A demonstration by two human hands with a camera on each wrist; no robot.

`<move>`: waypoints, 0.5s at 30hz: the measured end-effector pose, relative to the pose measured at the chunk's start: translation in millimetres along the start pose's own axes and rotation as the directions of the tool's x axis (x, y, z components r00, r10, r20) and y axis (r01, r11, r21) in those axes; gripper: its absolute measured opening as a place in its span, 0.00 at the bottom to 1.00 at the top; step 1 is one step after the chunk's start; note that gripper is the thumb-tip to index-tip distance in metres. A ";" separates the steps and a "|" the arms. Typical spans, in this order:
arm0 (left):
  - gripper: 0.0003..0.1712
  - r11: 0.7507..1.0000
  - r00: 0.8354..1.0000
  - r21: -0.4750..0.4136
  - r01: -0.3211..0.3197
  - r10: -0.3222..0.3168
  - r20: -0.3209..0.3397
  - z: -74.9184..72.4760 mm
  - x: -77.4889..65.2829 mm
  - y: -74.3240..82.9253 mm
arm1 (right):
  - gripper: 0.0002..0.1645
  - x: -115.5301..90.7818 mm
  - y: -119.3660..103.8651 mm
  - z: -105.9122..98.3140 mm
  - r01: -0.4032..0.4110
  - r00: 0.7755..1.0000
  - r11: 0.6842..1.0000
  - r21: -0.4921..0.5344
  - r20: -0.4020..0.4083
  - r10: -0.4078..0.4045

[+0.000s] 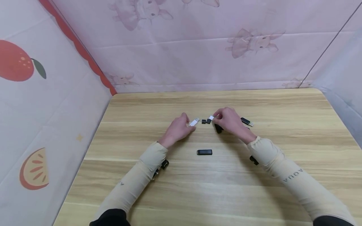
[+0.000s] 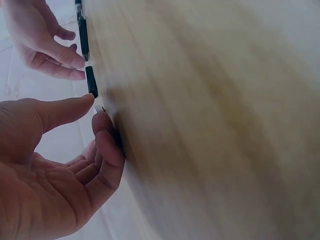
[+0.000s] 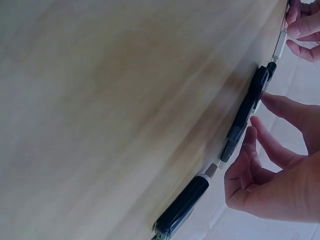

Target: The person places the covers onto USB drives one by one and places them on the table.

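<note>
A white USB stick (image 1: 194, 122) lies slanted between the thumb and fingers of my left hand (image 1: 177, 128), its metal plug pointing away from the palm. The left wrist view shows the thumb and forefinger (image 2: 102, 122) meeting at its near end. My right hand (image 1: 228, 120) pinches a small white cap (image 1: 211, 118) between thumb and fingertips, low over the table. Beside that cap are two small black caps (image 1: 204, 121). A black USB stick (image 1: 217, 128) lies partly under the right hand; in the right wrist view, dark pieces (image 3: 245, 112) line up near its fingertips.
Right of the right hand lies another black USB stick (image 1: 246, 121) with its metal plug bare. Nearer the front, a black stick (image 1: 204, 152) rests crosswise on the wooden table (image 1: 181, 194). Patterned cloth (image 1: 192, 66) hangs behind the table's back edge.
</note>
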State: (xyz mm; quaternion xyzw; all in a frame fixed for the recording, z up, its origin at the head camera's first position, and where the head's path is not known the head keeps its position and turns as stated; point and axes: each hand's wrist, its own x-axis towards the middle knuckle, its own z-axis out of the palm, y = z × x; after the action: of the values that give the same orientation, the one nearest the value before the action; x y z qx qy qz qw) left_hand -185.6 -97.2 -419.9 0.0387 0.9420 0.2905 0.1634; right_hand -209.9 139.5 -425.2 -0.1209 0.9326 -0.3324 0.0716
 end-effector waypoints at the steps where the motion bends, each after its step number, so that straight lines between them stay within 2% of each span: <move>1: 0.24 1.000 1.000 0.010 -0.006 0.006 -0.003 0.1 -0.1 0.2 | 0.17 0.4 -0.1 0.4 0.006 1.000 1.000 0.002 0.001 -0.006; 7: 0.24 0.998 0.999 0.060 -0.033 0.033 -0.004 0.7 1.1 1.4 | 0.16 2.7 1.1 2.8 0.031 1.000 0.999 -0.023 0.002 -0.031; 15: 0.22 0.994 0.999 0.102 -0.035 0.034 0.009 0.8 4.7 1.4 | 0.16 2.8 -0.1 3.3 0.020 1.000 0.998 -0.061 -0.010 -0.020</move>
State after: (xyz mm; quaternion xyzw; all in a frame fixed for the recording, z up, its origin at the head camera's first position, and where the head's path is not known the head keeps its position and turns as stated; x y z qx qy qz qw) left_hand -189.7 -94.8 -421.1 0.0643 0.9542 0.2448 0.1596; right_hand -211.9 136.7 -427.8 -0.1305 0.9414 -0.3054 0.0594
